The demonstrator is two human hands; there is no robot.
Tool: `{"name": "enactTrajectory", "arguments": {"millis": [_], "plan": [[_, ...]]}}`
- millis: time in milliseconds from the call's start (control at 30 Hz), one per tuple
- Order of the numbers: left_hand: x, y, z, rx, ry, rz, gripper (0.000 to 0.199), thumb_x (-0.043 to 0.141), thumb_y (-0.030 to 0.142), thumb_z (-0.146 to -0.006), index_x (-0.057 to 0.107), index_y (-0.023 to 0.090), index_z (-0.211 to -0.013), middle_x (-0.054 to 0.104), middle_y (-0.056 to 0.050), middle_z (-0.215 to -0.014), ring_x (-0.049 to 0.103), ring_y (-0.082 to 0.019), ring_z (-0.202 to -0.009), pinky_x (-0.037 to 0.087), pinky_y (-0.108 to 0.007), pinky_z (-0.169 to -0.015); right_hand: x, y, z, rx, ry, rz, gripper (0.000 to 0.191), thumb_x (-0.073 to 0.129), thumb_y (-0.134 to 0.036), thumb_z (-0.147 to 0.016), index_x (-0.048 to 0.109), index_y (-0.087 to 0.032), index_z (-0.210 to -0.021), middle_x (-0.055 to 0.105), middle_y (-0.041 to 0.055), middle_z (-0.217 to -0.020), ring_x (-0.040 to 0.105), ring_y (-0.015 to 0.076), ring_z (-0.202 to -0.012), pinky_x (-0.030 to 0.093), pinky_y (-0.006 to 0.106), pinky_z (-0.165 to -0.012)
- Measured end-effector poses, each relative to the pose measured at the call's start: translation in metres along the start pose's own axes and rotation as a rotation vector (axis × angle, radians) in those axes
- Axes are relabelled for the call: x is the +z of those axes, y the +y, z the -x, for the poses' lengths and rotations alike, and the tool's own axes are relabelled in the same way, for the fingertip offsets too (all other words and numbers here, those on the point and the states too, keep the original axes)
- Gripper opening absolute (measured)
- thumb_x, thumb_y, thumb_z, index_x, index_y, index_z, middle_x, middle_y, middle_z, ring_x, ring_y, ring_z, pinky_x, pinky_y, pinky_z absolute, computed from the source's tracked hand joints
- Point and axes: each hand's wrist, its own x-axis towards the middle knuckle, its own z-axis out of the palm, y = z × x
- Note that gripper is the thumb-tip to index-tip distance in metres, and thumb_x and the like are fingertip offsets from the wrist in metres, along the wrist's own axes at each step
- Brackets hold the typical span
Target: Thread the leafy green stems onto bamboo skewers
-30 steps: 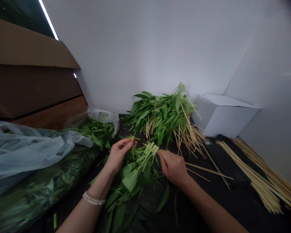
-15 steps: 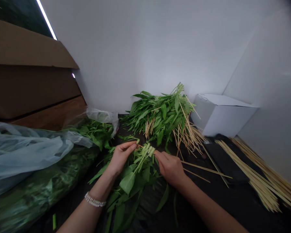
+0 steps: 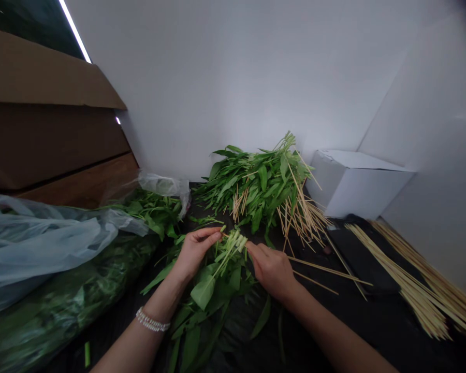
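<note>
Between my hands, several pale green stems (image 3: pixel 236 241) of a leafy vegetable sit side by side on a thin wooden skewer, their leaves (image 3: pixel 204 291) hanging down toward me. My left hand (image 3: pixel 195 252), with a beaded bracelet (image 3: pixel 152 320) on its wrist, pinches one green stem (image 3: pixel 222 228) by its cut end, close to the skewer's tip. My right hand (image 3: pixel 274 270) is closed around the skewer on the other side of the stems; its fingers hide most of that part. Some sticks (image 3: pixel 330 269) show beyond the right hand; whether one is the held skewer, I cannot tell.
Behind my hands lies a pile of skewered greens (image 3: pixel 256 178) against the white wall. Bagged greens (image 3: pixel 81 295) and a plastic bag (image 3: pixel 42 243) lie at left, below a cardboard box (image 3: pixel 50 140). A white box (image 3: pixel 365 186) and loose skewers (image 3: pixel 407 285) are at right.
The stem in my left hand has tilted and shifted slightly to the right, nearer the row of stems. My right hand has hardly moved.
</note>
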Motion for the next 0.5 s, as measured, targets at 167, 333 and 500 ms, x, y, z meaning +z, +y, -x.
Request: {"name": "enactTrajectory", "arguments": {"millis": [167,333,500], "plan": [[-0.0012,-0.0022,-0.0009,-0.013,-0.02,0.007,0.035,0.085,0.038,-0.06,0.077,0.016,-0.086,0.076,-0.007,-0.08,0.068,-0.019,-0.073,0.052,-0.032,-0.08,0.0011,-0.0013,0.0014,-0.008,0.014,-0.026,0.028,0.041,-0.013,-0.093,0.064,-0.014,-0.11,0.061,0.0021,-0.069,0.056,0.0123,-0.058,0.038,0.025,-0.057],[-0.0008,-0.0037,-0.0007,-0.052,-0.057,0.016,0.034,0.085,0.038,-0.059,0.077,0.016,-0.082,0.075,-0.006,-0.077,0.066,-0.016,-0.069,0.052,-0.029,-0.076,0.0044,-0.0024,0.0032,-0.013,0.025,-0.024,0.029,0.039,-0.011,-0.093,0.063,-0.013,-0.109,0.061,0.0025,-0.069,0.056,0.0132,-0.059,0.038,0.025,-0.058],[-0.002,-0.0017,-0.0009,-0.062,-0.086,0.025,0.036,0.084,0.04,-0.059,0.075,0.015,-0.082,0.075,-0.007,-0.078,0.066,-0.016,-0.068,0.052,-0.03,-0.074,0.0061,-0.004,0.0029,-0.023,0.024,-0.039,0.028,0.041,-0.011,-0.092,0.063,-0.013,-0.109,0.062,0.0029,-0.07,0.057,0.0131,-0.06,0.039,0.024,-0.058]]}}
